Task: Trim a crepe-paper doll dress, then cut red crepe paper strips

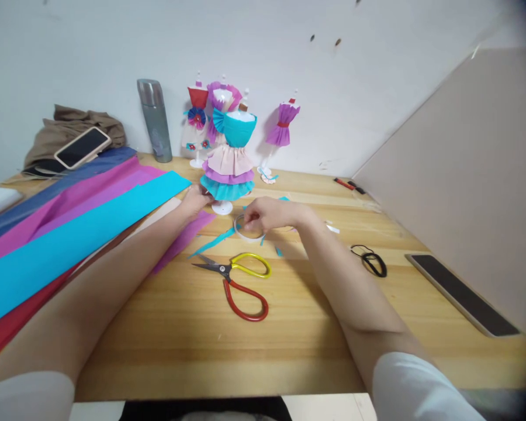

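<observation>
A miniature mannequin [240,130] stands upright in a turquoise paper top and a tiered skirt of pale pink, purple and turquoise. My left hand [196,200] is at the lower left of the skirt, closed on the mannequin, its fingertips partly hidden by the ruffle. A roll of clear tape [249,238] lies in front of the white base. My right hand [269,214] is curled over the roll, thumb and fingers pinched at its rim. Scissors [222,269] with one yellow and one red handle lie nearer me, blades apart. A turquoise paper strip [214,241] is beside the roll.
Long crepe paper sheets [92,225] cover the left side. Behind stand other dressed mannequins [283,126] and a grey bottle [155,123]. A phone [83,147] rests by brown cloth [65,126]. To the right lie black hair ties [372,263] and a dark flat slab [462,292].
</observation>
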Available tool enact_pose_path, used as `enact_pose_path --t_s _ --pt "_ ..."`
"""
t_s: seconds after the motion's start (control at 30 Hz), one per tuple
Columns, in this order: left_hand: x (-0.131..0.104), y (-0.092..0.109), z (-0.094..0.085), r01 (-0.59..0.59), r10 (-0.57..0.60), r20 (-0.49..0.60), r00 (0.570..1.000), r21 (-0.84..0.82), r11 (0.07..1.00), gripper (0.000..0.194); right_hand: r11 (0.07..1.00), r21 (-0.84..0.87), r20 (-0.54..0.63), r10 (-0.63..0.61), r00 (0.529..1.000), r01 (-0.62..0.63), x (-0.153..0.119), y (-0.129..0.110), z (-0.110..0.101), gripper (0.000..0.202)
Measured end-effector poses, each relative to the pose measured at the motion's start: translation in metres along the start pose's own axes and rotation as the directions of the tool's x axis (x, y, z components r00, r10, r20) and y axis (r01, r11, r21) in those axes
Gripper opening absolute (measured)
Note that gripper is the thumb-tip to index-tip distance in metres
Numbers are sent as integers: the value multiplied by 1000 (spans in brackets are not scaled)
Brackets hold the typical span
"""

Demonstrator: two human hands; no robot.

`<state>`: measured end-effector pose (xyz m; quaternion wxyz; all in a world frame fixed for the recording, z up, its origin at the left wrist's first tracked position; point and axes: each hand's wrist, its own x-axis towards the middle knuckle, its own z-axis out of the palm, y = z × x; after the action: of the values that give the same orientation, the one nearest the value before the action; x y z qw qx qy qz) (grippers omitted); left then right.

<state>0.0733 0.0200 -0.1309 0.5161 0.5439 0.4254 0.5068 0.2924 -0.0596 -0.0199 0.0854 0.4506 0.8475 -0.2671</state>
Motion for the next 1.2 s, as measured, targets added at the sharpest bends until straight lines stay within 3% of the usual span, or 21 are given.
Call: enact_pose_path --t_s 0.1,0.2,0.27,0.37,0.53,0.63,0.77,0.87,1.0,1.1,1.2 --pt "1 16 -16 193 -190 34 981 -140 971 23 998 29 157 -64 985 60 -5 -17 7 13" --pt "3 38 -41 374 -353 215 911 -65 925 21 987 -94 199 -106 974 127 -15 -45 19 9" --pt "3 49 -55 382 -351 335 874 -29 924 20 967 -231 152 -75 986 109 -21 -64 29 15" --pt "2 54 -63 378 -348 445 825 23 926 20 952 -293 136 -53 989 91 -24 -86 42 34" --pt "0 47 -53 416 -406 406 819 68 907 13 925 -360 163 -64 984 120 -25 -91 54 58" --pt "-1 46 -48 426 -414 368 833 52 903 9 921 -370 120 -82 989 122 -34 -84 64 59" --pt "1 44 -50 414 -396 378 837 36 910 7 965 -243 -32 -105 994 94 -50 -69 74 46" --pt "3 39 -53 392 -371 381 847 23 920 7 988 53 -82 -141 987 146 -58 -53 73 34" --pt "4 35 -54 367 -340 370 864 -2 930 5 828 532 -121 -132 984 177 -59 -34 65 32" --pt "5 35 -53 375 -345 365 865 -13 927 6 789 574 -157 -153 976 217 -53 -31 56 34" --pt "5 36 -52 387 -356 365 860 -13 922 6 889 436 -181 -65 981 139 -40 -35 50 30"
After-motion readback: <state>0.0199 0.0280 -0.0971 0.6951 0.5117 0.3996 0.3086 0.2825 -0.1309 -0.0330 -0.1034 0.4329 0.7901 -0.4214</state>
